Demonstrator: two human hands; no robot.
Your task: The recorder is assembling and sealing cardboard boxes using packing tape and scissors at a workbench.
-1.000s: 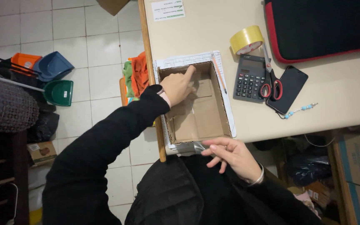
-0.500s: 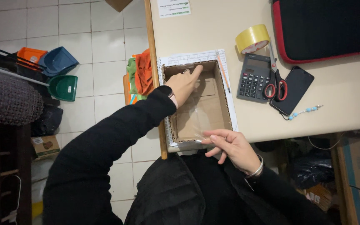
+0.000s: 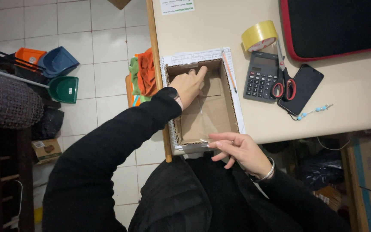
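Tape (image 3: 203,141) stretches across the cardboard box (image 3: 202,111) on the surface (image 3: 344,94): the right hand (image 3: 239,149) pinches its near end, while the left hand (image 3: 190,83) presses one extended finger inside the far wall. Best, I judge, to keep the strip taut and centred while pressing down.

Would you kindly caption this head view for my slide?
Two hands, left and right, at an open box on a desk.

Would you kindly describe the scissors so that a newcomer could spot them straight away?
Start at the beige table and find the grey calculator right of the open cardboard box. The scissors lie between the calculator and a black phone. Their red-lined loop handles set them apart.
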